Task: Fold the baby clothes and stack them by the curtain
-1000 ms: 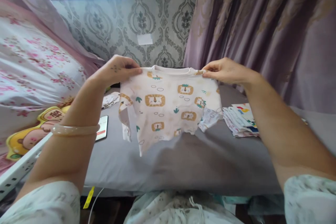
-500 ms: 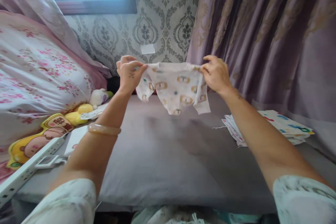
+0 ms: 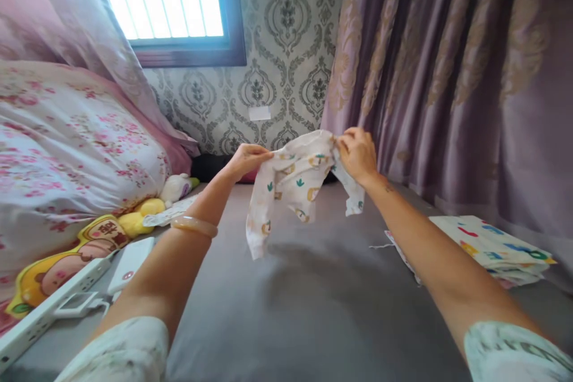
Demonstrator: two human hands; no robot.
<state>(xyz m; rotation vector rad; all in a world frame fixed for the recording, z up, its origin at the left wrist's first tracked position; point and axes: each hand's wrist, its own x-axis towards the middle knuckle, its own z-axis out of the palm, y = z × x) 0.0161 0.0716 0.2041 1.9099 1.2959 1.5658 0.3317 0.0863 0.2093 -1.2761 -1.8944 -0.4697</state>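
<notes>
A small white baby top (image 3: 299, 176) with tan and green prints hangs in the air over the grey sheet (image 3: 313, 310). My left hand (image 3: 250, 158) pinches its left shoulder, fingers closed on the cloth. At the other shoulder my right hand (image 3: 358, 155) grips the fabric between thumb and fingers. One long sleeve dangles below my left hand, the other beside my right wrist. The body of the top is bunched and swaying between them.
Folded patterned clothes (image 3: 492, 245) are stacked at the right. Along the left lie a white power strip (image 3: 54, 304), a white box-like device (image 3: 132, 262), a yellow plush toy (image 3: 85, 245) and flowered bedding (image 3: 76, 155). Purple curtains (image 3: 439, 71) hang at the right.
The top has swung and turned, its left sleeve now hanging lower and its collar slanting up to the right. Both hands appear lower in view, and the camera has tilted up.
</notes>
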